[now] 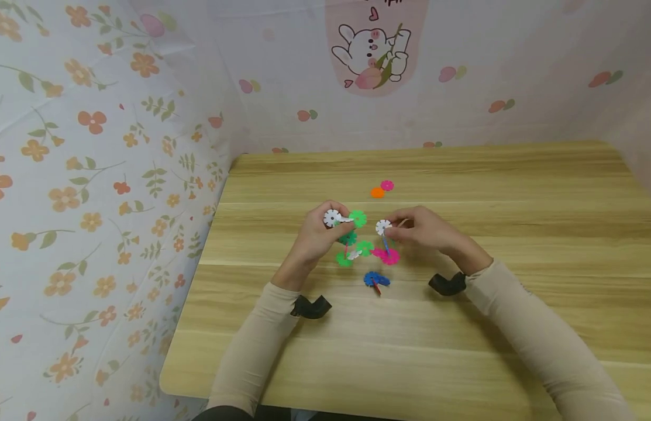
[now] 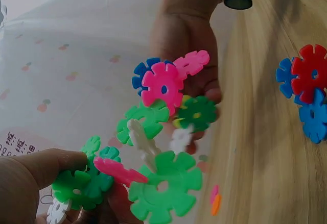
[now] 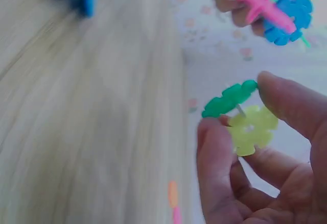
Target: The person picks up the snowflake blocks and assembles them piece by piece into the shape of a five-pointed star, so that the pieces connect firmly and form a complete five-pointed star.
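Note:
My left hand (image 1: pixel 312 240) grips one end of a chain of slotted flower-shaped plastic discs, its thumb on a green disc (image 2: pixel 66 191). From there the chain runs through a pink disc (image 2: pixel 115 169), a light green disc (image 2: pixel 176 198) and a white disc (image 2: pixel 140 137) to pink and blue ones at the far end. Opposite it, my right hand (image 1: pixel 430 231) pinches a smaller cluster between thumb and fingers. That cluster joins a darker green disc (image 3: pixel 230 100), a yellow disc (image 3: pixel 260 137) and a white disc (image 1: pixel 383 227). In the head view it is right of the chain.
On the wooden table (image 1: pixel 515 204) a cluster of blue discs (image 1: pixel 371 279) with a red disc (image 2: pixel 306 76) lies nearer the body. Farther back lie an orange disc (image 1: pixel 377 192) and a pink disc (image 1: pixel 387 185). Patterned cloth (image 1: pixel 283 70) hangs behind and at left.

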Demonstrator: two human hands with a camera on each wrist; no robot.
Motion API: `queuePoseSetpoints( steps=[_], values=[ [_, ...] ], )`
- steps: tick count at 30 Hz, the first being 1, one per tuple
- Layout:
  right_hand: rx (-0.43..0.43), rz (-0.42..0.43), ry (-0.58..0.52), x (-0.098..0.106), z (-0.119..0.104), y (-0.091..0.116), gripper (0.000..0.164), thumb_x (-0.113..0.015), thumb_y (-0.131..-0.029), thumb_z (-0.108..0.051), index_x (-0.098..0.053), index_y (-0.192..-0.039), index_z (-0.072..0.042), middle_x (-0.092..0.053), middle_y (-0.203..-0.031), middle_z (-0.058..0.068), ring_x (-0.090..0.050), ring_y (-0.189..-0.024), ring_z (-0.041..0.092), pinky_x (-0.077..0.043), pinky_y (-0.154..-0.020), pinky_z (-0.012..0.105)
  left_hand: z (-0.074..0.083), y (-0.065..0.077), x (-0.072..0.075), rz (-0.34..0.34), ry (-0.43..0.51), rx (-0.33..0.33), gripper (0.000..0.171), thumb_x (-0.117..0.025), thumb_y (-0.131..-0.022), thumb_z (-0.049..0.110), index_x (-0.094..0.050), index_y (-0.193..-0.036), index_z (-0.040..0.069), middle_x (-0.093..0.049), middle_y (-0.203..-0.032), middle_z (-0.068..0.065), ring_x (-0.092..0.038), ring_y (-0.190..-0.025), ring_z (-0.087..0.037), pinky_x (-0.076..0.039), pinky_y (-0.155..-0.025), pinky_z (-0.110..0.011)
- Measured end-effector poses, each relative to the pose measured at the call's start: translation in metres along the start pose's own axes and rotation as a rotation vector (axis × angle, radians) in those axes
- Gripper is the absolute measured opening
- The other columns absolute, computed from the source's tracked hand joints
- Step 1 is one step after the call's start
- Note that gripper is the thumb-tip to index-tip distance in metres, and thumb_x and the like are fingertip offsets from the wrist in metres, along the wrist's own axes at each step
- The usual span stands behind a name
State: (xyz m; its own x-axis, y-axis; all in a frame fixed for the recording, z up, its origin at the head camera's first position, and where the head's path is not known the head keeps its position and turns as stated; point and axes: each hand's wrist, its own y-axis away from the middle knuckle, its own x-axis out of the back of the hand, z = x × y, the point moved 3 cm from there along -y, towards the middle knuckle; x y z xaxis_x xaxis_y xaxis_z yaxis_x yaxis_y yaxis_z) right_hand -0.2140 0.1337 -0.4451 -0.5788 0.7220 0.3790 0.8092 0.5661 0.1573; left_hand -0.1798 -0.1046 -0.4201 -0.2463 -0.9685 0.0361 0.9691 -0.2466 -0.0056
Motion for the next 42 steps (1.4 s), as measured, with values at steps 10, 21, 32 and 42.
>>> queuePoseSetpoints(
  steps=[10, 21, 32, 42],
  values=[
    [0.133, 0.081, -0.472, 0.008, -0.026, -0.005, 0.016, -0.062, -0.1, -0.01, -0.063, -0.112, -0.001, -0.062, -0.109, 0.007, -0.063, -0.103, 0.023, -0.05, -0.097, 0.035, 0.007, -0.005, -0.01, -0.024, 0.012, -0.013, 0.014, -0.069, -0.091, -0.001, -0.058, -0.1, 0.002, -0.055, -0.098, -0.009, -0.059, -0.074, -0.017, -0.057, -0.064, -0.03],
    [0.222, 0.144, -0.678, 0.01, -0.047, -0.005, 0.013, -0.062, -0.098, -0.002, -0.059, -0.111, -0.001, -0.071, -0.104, 0.007, -0.068, -0.097, 0.019, -0.053, -0.093, 0.035, 0.011, -0.01, -0.019, -0.003, -0.019, -0.072, 0.015, -0.069, -0.09, 0.0, -0.058, -0.099, 0.004, -0.058, -0.093, -0.008, -0.06, -0.071, -0.015, -0.054, -0.063, -0.029],
    [0.258, 0.184, -0.611, 0.009, -0.048, 0.001, 0.017, -0.065, -0.096, -0.002, -0.067, -0.113, -0.004, -0.068, -0.105, 0.004, -0.064, -0.097, 0.018, -0.053, -0.092, 0.032, 0.017, -0.007, -0.027, 0.064, -0.06, -0.092, 0.017, -0.07, -0.091, 0.004, -0.058, -0.102, 0.007, -0.055, -0.085, -0.006, -0.05, -0.064, -0.012, -0.045, -0.056, -0.025],
    [0.246, 0.254, -0.638, 0.008, -0.043, 0.004, 0.007, -0.07, -0.092, 0.0, -0.066, -0.091, -0.006, -0.067, -0.089, 0.004, -0.065, -0.085, 0.016, -0.055, -0.087, 0.031, 0.015, -0.004, -0.037, 0.114, -0.086, -0.07, 0.018, -0.07, -0.092, 0.007, -0.056, -0.103, 0.007, -0.048, -0.07, -0.003, -0.045, -0.057, -0.011, -0.041, -0.051, -0.024]
  ],
)
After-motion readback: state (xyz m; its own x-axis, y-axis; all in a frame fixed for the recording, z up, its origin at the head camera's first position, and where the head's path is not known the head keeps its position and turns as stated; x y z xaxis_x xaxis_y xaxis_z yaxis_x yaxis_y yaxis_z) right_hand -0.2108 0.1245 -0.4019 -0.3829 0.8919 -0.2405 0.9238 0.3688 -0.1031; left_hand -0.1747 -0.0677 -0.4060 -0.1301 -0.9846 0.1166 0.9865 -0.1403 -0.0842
